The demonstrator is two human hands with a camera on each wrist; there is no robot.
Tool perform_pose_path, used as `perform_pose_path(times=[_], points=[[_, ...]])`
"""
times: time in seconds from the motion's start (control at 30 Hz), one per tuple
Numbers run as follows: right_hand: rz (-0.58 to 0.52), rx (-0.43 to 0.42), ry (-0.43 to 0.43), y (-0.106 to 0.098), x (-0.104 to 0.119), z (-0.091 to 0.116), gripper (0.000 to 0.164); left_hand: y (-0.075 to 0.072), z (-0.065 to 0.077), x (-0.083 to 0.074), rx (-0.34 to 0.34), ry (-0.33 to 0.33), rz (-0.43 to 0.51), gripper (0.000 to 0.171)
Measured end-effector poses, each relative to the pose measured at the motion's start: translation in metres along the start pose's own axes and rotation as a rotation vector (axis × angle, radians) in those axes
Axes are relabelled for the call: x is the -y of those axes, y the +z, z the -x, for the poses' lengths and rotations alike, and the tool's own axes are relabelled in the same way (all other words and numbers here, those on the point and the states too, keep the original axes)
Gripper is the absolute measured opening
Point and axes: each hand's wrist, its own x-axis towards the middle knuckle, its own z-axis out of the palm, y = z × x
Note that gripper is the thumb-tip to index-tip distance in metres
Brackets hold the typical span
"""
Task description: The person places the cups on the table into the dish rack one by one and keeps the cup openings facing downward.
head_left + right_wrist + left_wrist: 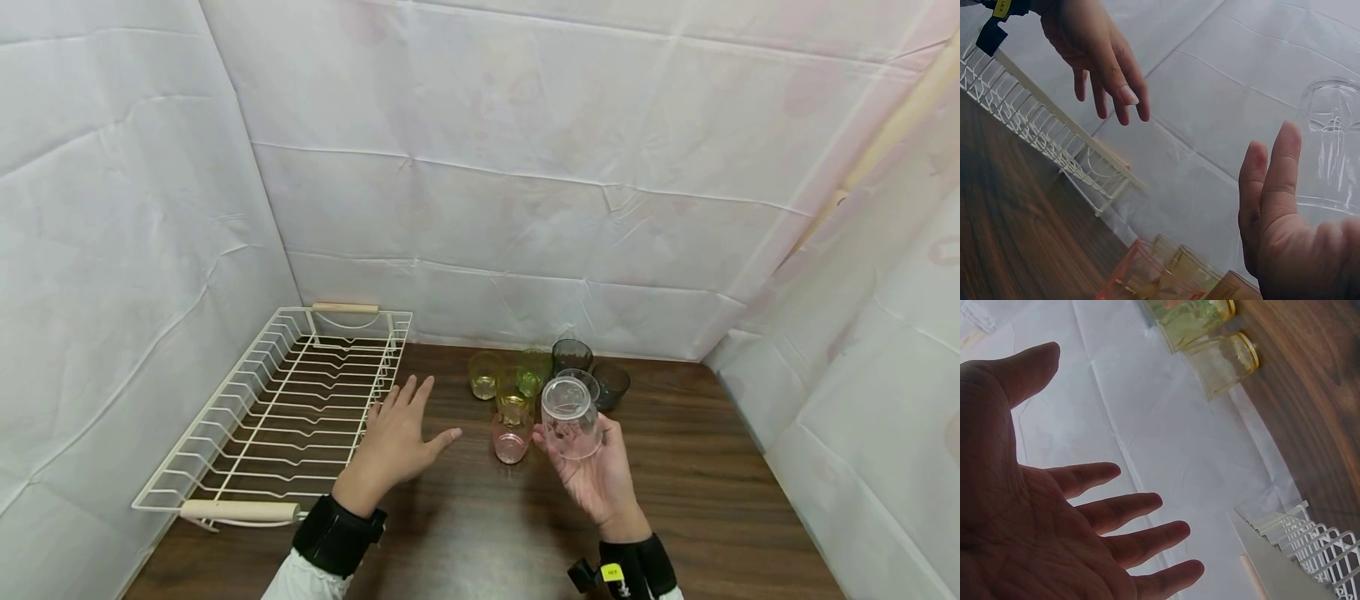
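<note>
My right hand (603, 483) holds a clear drinking glass (570, 421) upside down, its base facing up, with fingers and thumb around its lower part. In the right wrist view the clear glass (1335, 144) appears at the right edge, partly hidden by the hand. My left hand (397, 442) hovers beside the rack's right side, fingers spread and palm bare in the left wrist view. Closest to the held glass stands a pink glass (512, 442). Behind it are yellow glasses (485, 377), a green glass (533, 372) and dark grey glasses (572, 355).
A cream wire dish rack (240, 511) with wooden handles stands at the left of the dark wooden table (697, 492), its slots holding nothing. White sheeting (480, 225) hangs behind and along both sides. The glasses cluster near the back edge.
</note>
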Motion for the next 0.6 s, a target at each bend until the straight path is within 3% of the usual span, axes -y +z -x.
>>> perform_pose_path(times=[0.37,0.6], points=[[-0.005,0.043,0.001,0.001,-0.007,-0.004,0.063,0.0,0.001,-0.009,-0.029,0.048,0.018,0.093],[-0.004,0.026,0.017,0.004,-0.011,-0.006,0.061,-0.005,-0.002,-0.025,-0.079,0.153,0.084,0.089]])
